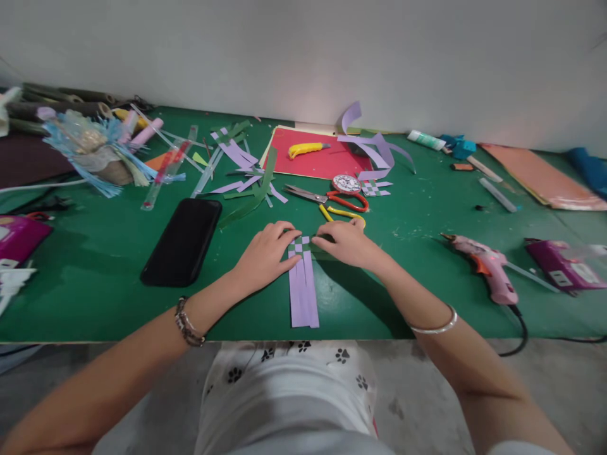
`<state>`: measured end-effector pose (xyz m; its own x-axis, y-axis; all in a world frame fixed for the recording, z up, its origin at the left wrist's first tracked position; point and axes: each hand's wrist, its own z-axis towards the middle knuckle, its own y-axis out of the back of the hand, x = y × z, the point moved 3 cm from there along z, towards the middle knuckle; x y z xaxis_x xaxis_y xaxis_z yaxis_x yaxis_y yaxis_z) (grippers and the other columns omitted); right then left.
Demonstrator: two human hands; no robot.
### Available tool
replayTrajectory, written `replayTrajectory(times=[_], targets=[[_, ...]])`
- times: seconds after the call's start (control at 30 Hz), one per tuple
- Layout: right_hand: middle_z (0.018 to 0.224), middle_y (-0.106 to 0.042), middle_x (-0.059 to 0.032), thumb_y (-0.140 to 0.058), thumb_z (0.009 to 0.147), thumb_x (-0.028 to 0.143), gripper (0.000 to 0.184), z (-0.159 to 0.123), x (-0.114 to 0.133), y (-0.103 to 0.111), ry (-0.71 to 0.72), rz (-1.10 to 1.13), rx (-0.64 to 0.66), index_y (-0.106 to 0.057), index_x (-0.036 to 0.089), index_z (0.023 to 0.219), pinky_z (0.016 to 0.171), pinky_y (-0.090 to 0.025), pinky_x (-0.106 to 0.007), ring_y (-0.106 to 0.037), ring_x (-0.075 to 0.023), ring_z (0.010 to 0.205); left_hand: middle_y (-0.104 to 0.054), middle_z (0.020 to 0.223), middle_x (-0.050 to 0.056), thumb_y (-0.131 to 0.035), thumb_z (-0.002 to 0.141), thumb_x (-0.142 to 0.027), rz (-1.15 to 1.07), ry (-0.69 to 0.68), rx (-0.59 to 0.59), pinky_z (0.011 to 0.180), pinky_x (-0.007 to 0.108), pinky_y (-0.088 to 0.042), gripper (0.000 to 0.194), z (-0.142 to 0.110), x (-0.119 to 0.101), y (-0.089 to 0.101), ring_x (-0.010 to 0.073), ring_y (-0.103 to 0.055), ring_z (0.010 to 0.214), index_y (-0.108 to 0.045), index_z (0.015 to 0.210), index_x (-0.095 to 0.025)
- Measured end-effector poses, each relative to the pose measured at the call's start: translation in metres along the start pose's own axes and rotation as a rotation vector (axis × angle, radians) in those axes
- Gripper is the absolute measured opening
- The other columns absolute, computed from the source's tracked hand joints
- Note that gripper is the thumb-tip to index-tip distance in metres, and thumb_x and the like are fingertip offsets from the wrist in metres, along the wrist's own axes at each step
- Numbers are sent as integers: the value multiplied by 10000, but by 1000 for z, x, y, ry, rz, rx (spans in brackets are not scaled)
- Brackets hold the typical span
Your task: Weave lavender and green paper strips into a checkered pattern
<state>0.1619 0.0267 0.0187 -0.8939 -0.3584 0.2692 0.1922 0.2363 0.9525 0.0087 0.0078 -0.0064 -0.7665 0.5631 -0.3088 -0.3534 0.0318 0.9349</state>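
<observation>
Purple paper strips point(302, 297) lie upright in front of me, with green strips woven through their top part into a small checkered patch point(298, 246). My left hand point(268, 253) is at the patch's left edge, thumb and fingers closed on the woven paper. At the right edge, my right hand point(346, 243) has its fingers curled in a pinch on a green paper strip point(325, 254) that runs out of the weave. The right fingertips partly hide that strip, and its green blends with the table.
Behind the hands are red-handled scissors point(348, 201), yellow-handled scissors point(344, 213), paper scraps point(251, 167) and a yellow cutter point(307, 149) on red paper point(327, 165). A black phone point(183, 243) lies left; a pink glue gun point(488, 265) rests right.
</observation>
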Motion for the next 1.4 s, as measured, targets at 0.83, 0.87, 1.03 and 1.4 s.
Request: replayTrajectory(times=[0.83, 0.87, 1.03, 1.4], targets=[[650, -585, -12, -488, 759, 202, 140, 5, -11, -3, 82, 103, -70, -572, 161, 655, 601, -275, -237, -481, -118, 624, -477, 1313, 116, -320, 928, -305, 116, -104, 73, 967, 403, -349, 409, -10, -7, 0, 235, -437, 1194, -438, 1280, -134], [668, -599, -17, -492, 761, 202, 133, 5, -10, -3, 89, 101, -76, -583, 159, 673, 615, -279, -241, -494, -122, 639, -429, 1361, 104, -285, 937, -321, 110, -140, 93, 1022, 425, -281, 430, -12, -7, -1, 228, -382, 1246, -399, 1313, -147], [679, -624, -19, -515, 786, 242, 149, 3, -10, -2, 89, 73, -102, -602, 156, 700, 662, -273, -265, -521, -127, 652, -287, 1445, 72, -227, 938, -414, 86, -207, 281, 1088, 483, -62, 510, -19, -9, -6, 209, -246, 1331, -252, 1394, -185], [696, -623, -16, -534, 793, 230, 128, 3, -12, -2, 89, 89, -80, -596, 160, 705, 654, -273, -258, -524, -124, 664, -246, 1456, 73, -231, 926, -462, 113, -154, 313, 1088, 478, -36, 550, -20, -9, -6, 211, -222, 1340, -218, 1407, -196]])
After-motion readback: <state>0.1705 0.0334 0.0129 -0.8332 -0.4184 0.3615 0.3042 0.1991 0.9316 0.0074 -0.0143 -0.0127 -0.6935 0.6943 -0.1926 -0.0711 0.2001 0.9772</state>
